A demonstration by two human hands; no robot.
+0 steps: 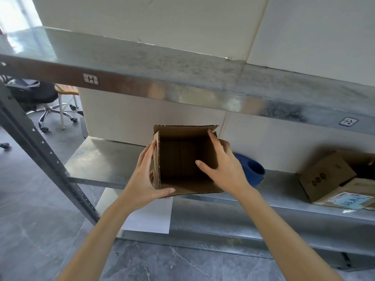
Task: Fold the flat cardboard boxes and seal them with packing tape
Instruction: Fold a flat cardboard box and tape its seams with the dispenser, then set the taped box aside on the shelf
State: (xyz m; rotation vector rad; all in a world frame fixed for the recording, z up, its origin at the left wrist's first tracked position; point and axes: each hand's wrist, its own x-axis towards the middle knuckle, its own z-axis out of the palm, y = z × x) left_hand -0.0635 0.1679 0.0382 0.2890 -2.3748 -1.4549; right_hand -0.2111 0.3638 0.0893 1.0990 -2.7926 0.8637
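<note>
Chair (43, 102) sits far left on the floor. At the near edge of the middle shelf (105, 159), the left hand (142, 179) pinches the box (182, 157) at its near-left corner, fingers flat on the outside wall and thumb along the near edge. The box is popped open, mouth facing the camera. The right hand (225, 167) grips its right wall, thumb inside. A blue dispenser (253, 169) peeks out just behind that hand, and there are cartons (326, 175) far right.

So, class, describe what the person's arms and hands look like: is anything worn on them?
Nothing worn shows. The left hand and right hand have no gloves, rings or watch. The left forearm and right forearm show no sleeves.
</note>
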